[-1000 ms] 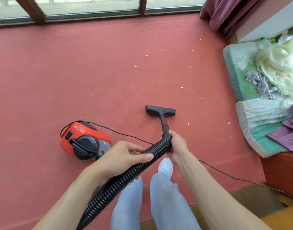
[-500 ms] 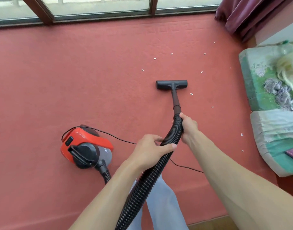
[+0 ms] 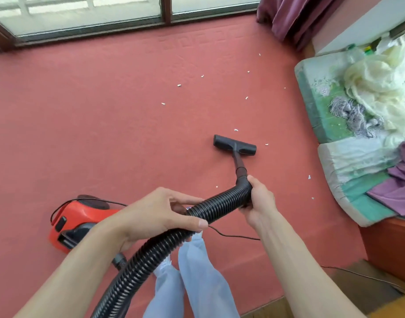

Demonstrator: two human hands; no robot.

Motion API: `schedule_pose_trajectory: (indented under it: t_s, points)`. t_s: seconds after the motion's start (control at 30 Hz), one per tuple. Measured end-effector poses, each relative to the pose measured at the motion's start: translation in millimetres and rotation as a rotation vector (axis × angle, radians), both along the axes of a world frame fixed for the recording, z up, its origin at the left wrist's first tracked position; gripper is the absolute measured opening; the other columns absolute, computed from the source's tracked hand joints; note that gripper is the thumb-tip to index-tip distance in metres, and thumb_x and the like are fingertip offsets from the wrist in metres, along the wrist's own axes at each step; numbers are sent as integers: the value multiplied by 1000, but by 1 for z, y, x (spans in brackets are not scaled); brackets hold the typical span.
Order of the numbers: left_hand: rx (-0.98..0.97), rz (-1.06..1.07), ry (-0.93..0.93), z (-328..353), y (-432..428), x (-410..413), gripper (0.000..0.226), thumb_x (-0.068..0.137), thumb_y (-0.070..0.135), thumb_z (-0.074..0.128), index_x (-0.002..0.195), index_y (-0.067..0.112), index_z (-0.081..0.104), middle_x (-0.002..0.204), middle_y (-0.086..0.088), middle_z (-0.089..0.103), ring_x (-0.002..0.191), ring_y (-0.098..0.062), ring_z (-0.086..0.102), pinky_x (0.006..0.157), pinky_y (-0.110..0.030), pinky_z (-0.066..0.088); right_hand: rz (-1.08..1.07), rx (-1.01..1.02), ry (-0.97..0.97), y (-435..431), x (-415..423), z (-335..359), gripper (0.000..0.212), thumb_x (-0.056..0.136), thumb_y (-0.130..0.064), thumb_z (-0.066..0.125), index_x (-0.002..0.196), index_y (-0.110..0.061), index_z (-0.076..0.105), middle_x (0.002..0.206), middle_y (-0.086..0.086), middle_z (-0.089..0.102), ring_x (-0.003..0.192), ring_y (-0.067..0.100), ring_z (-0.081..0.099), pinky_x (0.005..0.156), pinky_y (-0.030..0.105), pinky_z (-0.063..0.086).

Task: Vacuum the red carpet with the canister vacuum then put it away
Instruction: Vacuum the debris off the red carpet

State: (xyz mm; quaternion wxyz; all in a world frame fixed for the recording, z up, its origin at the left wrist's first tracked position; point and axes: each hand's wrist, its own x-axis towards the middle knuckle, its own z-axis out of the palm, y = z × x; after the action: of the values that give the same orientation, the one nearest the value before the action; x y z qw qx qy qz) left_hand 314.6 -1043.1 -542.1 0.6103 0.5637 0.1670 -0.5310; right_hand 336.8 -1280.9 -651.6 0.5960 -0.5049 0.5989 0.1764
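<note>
A red carpet [image 3: 105, 125] covers the floor. The red and black canister vacuum [image 3: 75, 222] sits on it at lower left, partly hidden by my left forearm. Its black ribbed hose [image 3: 220, 206] runs from the canister up through both hands. My left hand [image 3: 158, 218] grips the hose mid-length. My right hand [image 3: 258, 201] grips the hose's bent end just below the short tube. The black floor nozzle [image 3: 234, 145] lies flat on the carpet ahead of my right hand. Several small white scraps [image 3: 179, 85] are scattered on the carpet beyond and beside the nozzle.
A window frame [image 3: 165, 10] runs along the far edge. Purple curtains [image 3: 295, 17] hang at the top right. Cushions [image 3: 330, 111] piled with cloths line the right side. The thin black power cord [image 3: 233, 236] trails right across the carpet. My legs [image 3: 192, 283] stand below the hose.
The nozzle has been pulled back toward me after being pushed out half a second ago. Both hands keep their grip on the hose, which now bends sharply at my right hand.
</note>
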Motion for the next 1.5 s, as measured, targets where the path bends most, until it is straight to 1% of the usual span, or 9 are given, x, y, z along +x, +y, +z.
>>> schedule_pose_trajectory:
  t_s: [0.27,0.43,0.67,0.87,0.93,1.0,1.13,1.33,1.5]
  points:
    - [152,-20,-122,-30,-65,-23,17,86,32,74,100,43,73,79,-8,71,63,-23,69,69,-50,60,-52,70,-27,-24,10,-30,38,93,-19,64,121,5,54,98,20,62,59,23,60,43,28,51]
    - [168,-15,-273,-8,-92,-15,16,86,31,75,101,37,75,69,0,66,56,-18,63,61,-44,59,-103,62,-66,-41,24,-4,33,94,-17,61,119,4,53,86,19,61,53,22,58,42,26,51]
    - [130,-189,-473,74,-132,3,23,82,33,79,104,31,77,69,-3,67,60,-11,60,75,-41,58,-223,240,54,-108,9,72,26,83,-22,64,108,-12,61,92,5,66,87,18,61,94,36,47]
    - [108,-279,-601,133,-178,-15,25,80,31,81,103,39,78,86,5,75,72,-7,62,85,-32,52,-394,323,31,-162,-30,136,31,70,-4,58,99,-15,60,123,-7,64,120,6,51,104,32,36]
    - [100,-306,-632,148,-190,-18,24,79,31,82,92,50,73,109,1,77,83,-8,65,85,-26,49,-407,300,-11,-168,-40,157,9,79,-5,53,85,-10,58,97,-5,72,96,-1,58,89,21,38]
    - [84,-288,-645,158,-199,-21,27,79,29,82,86,54,71,110,-1,76,74,-5,58,80,-26,51,-386,291,-56,-177,-46,173,18,88,-8,48,70,-10,49,53,2,57,59,8,43,63,18,31]
    - [37,-226,-609,162,-224,-27,30,77,28,84,89,54,74,83,3,73,64,-5,52,75,-27,48,-340,254,-58,-205,-46,187,23,90,-11,48,68,-14,44,40,3,42,51,14,30,53,24,25]
    - [48,-155,-541,156,-291,-35,35,77,26,85,110,33,78,69,13,66,62,-7,57,80,-31,54,-222,191,-24,-274,-29,178,9,89,-22,59,90,-15,54,76,1,56,70,15,46,76,26,36]
    - [87,-144,-516,150,-372,-41,39,76,27,85,113,35,76,71,12,66,62,-7,56,79,-31,54,-136,242,41,-369,-14,140,56,70,-22,70,125,-16,63,114,-2,69,110,10,57,99,43,41]
